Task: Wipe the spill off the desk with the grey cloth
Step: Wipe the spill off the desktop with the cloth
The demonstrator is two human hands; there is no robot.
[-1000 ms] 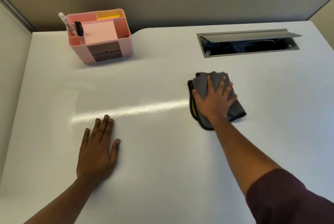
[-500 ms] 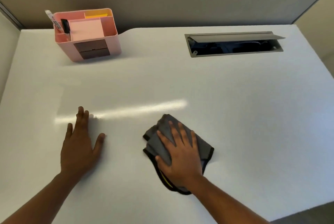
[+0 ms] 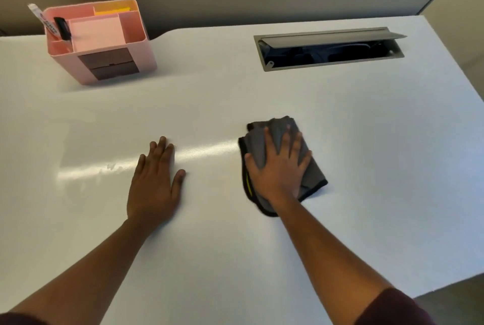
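White table [image 3: 366,167], mostly bare. Pink organiser [image 3: 102,44] parked at far-left corner, clear of wiping. Grey cloth [image 3: 309,175] mid-table, pinned flat under right hand [image 3: 279,167], fingers spread for pressure. Left hand [image 3: 154,183] flat, empty, bracing. Faint smear [image 3: 112,166] left of it, likely remaining spill.

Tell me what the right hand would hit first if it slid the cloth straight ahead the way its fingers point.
Probably the open cable hatch: the right hand, flat on the grey cloth, points up the desk toward it, with bare surface between.

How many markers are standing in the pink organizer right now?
2: a white marker leaning out at the organizer's far-left corner, and a black-capped one right beside it. More may be hidden inside.
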